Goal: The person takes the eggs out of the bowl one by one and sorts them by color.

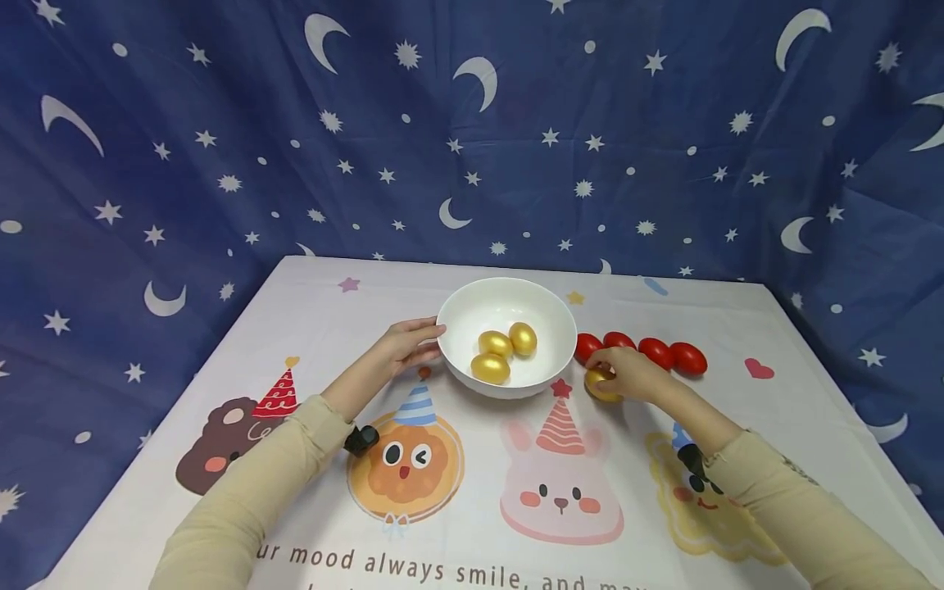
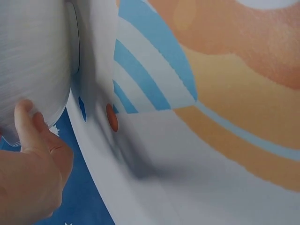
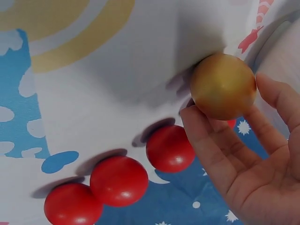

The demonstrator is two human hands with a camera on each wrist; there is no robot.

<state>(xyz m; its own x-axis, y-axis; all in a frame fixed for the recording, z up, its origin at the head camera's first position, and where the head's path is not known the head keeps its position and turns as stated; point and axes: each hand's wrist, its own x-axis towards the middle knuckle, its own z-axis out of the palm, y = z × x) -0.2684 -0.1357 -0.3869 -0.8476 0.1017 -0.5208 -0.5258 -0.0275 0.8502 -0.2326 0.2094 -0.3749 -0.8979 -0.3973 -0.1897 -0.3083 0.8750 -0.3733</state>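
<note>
A white bowl [image 1: 553,352] stands at the middle of the table with 3 golden eggs [image 1: 490,369] in it. My left hand [image 1: 404,344] rests against the bowl's left side, its fingers nearly straight. In the left wrist view, a fingertip [image 2: 25,105] presses the outer wall. To the right of the bowl, my right hand [image 1: 627,373] pinches another golden egg [image 3: 224,86] between thumb and fingers, close over the cloth. Several red eggs [image 1: 689,359] lie in a row just behind that hand, which partly covers them.
A white tablecloth [image 1: 472,459] with printed cartoon animals, party hats and lettering covers the table. Behind it hangs a dark blue curtain [image 1: 413,164] with moons and stars. Each wrist wears a dark strap-on device [image 1: 361,440].
</note>
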